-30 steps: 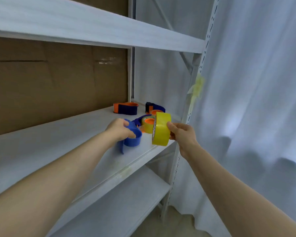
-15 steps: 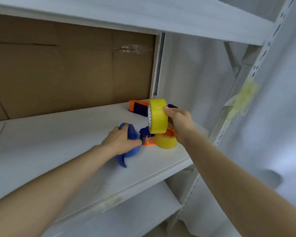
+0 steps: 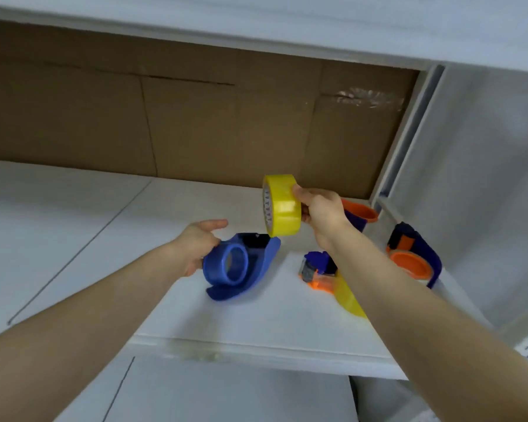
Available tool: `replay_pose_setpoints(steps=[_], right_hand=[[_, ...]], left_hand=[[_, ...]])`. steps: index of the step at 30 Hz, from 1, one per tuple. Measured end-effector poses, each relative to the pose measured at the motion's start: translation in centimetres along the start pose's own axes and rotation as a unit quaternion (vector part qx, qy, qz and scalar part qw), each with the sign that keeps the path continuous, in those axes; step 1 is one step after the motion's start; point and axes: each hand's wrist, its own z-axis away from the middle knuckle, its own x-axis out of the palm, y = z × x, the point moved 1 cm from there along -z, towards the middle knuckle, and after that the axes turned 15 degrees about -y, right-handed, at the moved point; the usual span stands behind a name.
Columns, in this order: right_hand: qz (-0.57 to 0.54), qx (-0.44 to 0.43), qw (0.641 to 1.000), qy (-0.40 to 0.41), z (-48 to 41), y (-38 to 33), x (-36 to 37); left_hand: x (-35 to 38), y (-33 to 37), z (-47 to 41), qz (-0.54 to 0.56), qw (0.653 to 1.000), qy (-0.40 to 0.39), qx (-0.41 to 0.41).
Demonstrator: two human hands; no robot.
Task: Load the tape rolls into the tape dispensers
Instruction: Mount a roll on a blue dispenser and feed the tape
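Yellow tape roll (image 3: 282, 205), glossy and round, stands on edge in the air, pinched by the right hand (image 3: 319, 213): the thumb is on its upper rim and the fingers are behind it. Its printed paper core faces away from the palm. Just under this grip lies a blue plastic tape dispenser (image 3: 241, 266) on the white shelf (image 3: 110, 226), with a round hollow hub and a curved, shell-like body. The left hand (image 3: 195, 243) touches the dispenser at its far side from the roll, fingers spread and loose, not closed on it. Below the right forearm lies a second dispenser, blue and orange (image 3: 317, 271), with yellow tape. Beyond the right wrist stands one more dispenser with an orange hub (image 3: 413, 257). Brown cardboard (image 3: 195, 117) closes the back.
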Motion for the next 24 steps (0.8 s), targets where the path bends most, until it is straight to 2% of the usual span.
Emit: replay_pose_setpoints(steps=[2,4,5,7,8,9,11,16,21,24], right_hand=[[0.011,-0.005,0.999,-0.037,-0.2,-0.1,0.1],[0.023,-0.008,0.998,-0.064,-0.2,-0.2,0.1],[0.029,-0.008,0.997,-0.074,-0.3,-0.2,0.1],[0.037,-0.006,0.995,-0.093,-0.3,-0.2,0.1],[0.039,-0.006,0.994,-0.1,-0.3,-0.1,0.2],[0.04,-0.005,0.994,-0.106,-0.3,-0.1,0.2],[0.037,-0.009,0.992,-0.117,0.0,-0.3,0.2],[0.043,-0.027,0.989,-0.139,0.7,-0.5,0.0],[0.053,-0.014,0.987,-0.149,0.9,-0.2,-0.4],[0.024,-0.004,0.986,-0.164,1.2,0.1,-0.2]], left_hand=[[0.5,-0.2,0.5,-0.109,0.992,0.057,0.038],[1.5,0.0,1.4,-0.24,0.966,0.09,0.037],[1.9,0.1,1.8,-0.311,0.945,0.095,0.015],[2.4,0.2,2.6,-0.47,0.875,0.115,-0.031],[2.5,0.2,2.9,-0.517,0.845,0.134,-0.034],[2.6,0.2,3.0,-0.523,0.838,0.152,-0.023],[3.2,0.4,3.2,-0.479,0.865,0.145,-0.022],[4.4,0.7,2.7,-0.48,0.863,0.123,-0.093],[4.6,-0.9,2.0,-0.391,0.909,0.09,-0.112],[4.3,-2.2,1.5,-0.375,0.916,0.105,-0.101]])
